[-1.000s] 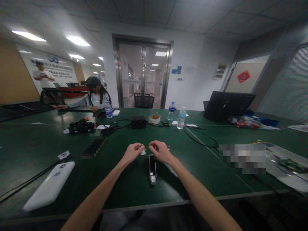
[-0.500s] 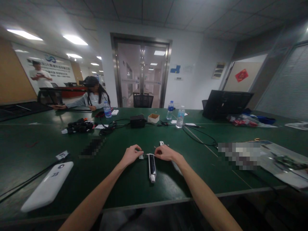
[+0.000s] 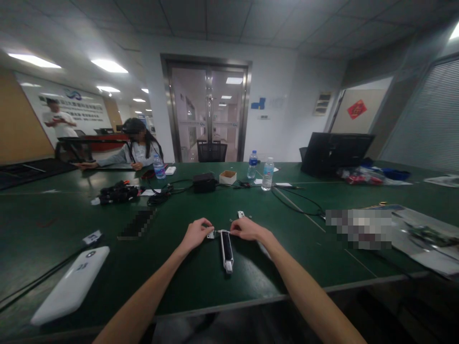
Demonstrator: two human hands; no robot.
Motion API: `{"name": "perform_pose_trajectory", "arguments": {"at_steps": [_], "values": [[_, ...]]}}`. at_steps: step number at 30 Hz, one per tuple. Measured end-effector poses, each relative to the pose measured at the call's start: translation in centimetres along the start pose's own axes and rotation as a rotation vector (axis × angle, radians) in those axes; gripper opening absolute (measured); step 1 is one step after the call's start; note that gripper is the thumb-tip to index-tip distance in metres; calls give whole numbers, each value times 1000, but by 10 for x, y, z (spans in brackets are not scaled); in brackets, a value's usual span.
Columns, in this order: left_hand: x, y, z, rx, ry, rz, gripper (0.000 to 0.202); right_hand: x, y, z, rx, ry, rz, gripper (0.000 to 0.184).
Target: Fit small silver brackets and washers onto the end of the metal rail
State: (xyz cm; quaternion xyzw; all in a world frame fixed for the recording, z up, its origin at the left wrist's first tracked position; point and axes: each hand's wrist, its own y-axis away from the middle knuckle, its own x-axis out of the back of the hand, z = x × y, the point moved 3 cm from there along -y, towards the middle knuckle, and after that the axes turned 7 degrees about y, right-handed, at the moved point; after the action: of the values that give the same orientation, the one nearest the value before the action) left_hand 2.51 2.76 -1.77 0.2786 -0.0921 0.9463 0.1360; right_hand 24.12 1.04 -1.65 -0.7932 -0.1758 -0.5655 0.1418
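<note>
A narrow black and silver device (image 3: 226, 251) lies lengthwise on the green table (image 3: 201, 282) in front of me. My left hand (image 3: 195, 234) is closed in a pinch on a small white part (image 3: 211, 234) at the device's far end. My right hand (image 3: 246, 228) is also pinched, its fingertips touching the far end of the device from the right. A small silver piece (image 3: 240, 214) lies just beyond my right hand.
A white oblong case (image 3: 70, 285) lies at the near left beside a black cable (image 3: 43, 277). Two water bottles (image 3: 267, 174), a small box (image 3: 228, 177), a black pack (image 3: 204, 182) and cables sit mid-table. A laptop (image 3: 335, 154) stands far right. A seated person (image 3: 138, 148) is far left.
Both hands came down from just above the table to the far end of the device, bringing the small white part against it. In the last half second they barely moved.
</note>
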Motion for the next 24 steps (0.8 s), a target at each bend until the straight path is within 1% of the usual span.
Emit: {"name": "perform_pose_trajectory", "arguments": {"at_steps": [8,13,18,22,24], "values": [[-4,-6,-10,32,-20,46,19,2,1,-5,-8,10,5,19],[-6,-4,-9,8,-62,6,20,0,-2,-8,7,14,42,17],[-8,0,-4,-19,-161,-44,20,0,-3,-12,21,24,78,15],[-8,1,-1,-27,-264,-59,21,3,-2,-12,25,34,84,16],[-7,1,1,-26,-312,-54,21,8,0,-9,2,57,117,20]]}}
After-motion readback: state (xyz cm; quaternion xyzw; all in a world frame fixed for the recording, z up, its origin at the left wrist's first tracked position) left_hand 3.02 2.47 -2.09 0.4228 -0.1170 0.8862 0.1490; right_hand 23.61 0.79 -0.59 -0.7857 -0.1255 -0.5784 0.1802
